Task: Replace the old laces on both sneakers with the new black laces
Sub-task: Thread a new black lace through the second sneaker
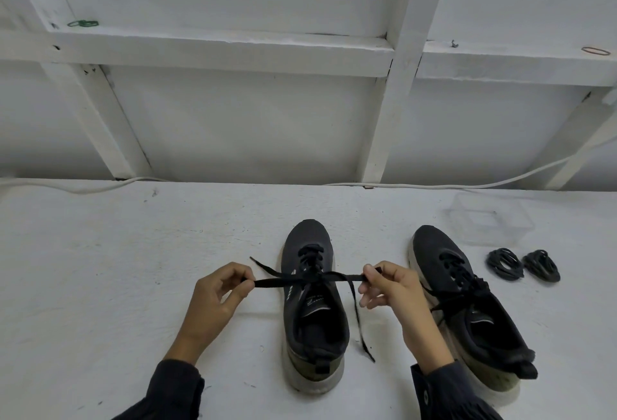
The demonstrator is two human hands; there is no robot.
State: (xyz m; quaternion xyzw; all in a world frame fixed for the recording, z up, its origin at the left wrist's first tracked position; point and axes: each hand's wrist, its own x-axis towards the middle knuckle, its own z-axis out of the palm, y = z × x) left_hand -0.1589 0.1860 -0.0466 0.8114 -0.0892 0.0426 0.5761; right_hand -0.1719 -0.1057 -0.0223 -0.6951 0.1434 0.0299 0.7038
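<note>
Your dark sleeves (173, 389) sit nearest the camera, with both forearms reaching out over the white table (100, 269).

The two black sneakers stand on the table, toes pointing away. The left sneaker (314, 319) is between your hands. The right sneaker (467, 302) is just beside it and still laced.

A clear plastic box (490, 219) sits further back on the right.

Left grip (217, 296): thumb and forefinger pinch one side of the lace (300, 277), other fingers curled. Right grip (390, 289): same pinch on the other side.

The lace runs taut sideways across the upper eyelets. One free end trails up-left and the other hangs down toward the heel.

Two coiled black lace bundles (504, 264) lie right of the right sneaker, untouched. They're probably the new ones, so you're likely holding an old lace.

Handling, my read:
- The lace is flat, limp and light, with no push stiffness, so it only works under tension.
- Take it close to the eyelets or at the tips.
- The sneaker is light and will likely slide or lift when you pull, so pin it with one hand.
</note>
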